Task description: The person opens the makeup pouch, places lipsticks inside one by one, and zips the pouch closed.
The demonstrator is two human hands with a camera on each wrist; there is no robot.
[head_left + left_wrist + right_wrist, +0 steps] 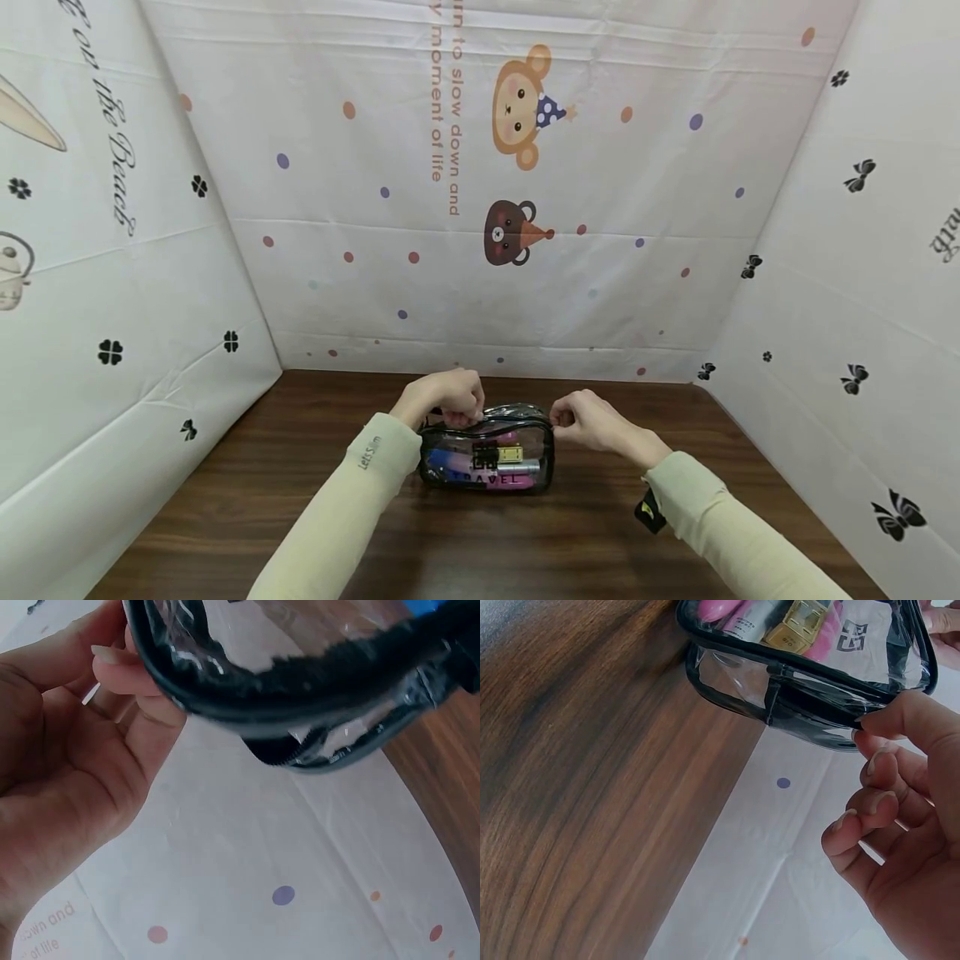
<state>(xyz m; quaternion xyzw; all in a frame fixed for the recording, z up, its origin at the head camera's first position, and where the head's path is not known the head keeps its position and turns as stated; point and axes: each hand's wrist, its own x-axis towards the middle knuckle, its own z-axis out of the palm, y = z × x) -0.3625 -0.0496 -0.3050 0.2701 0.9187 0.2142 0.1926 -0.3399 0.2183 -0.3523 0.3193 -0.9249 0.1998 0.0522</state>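
A clear plastic travel pouch [543, 446] with black trim and "TRAVEL" lettering stands on the table in the head view. Through its wall show a gold boxy item [799, 628], a silver tube [754, 618], pink items and something blue. My left hand [450, 398], fingers bent, pinches the pouch's upper edge near the left; in the left wrist view the black trim [300, 705] partly hides those fingertips. At the upper right corner, the thumb and index finger of my right hand [592, 421] pinch the black edge by the zipper. Whether they hold the zipper pull cannot be seen.
The dark wooden table [225, 508] meets a white printed sheet [600, 292] behind the pouch, with similar sheets at left and right. A black object with a yellow mark [649, 512] is at the right wrist, below the sleeve cuff.
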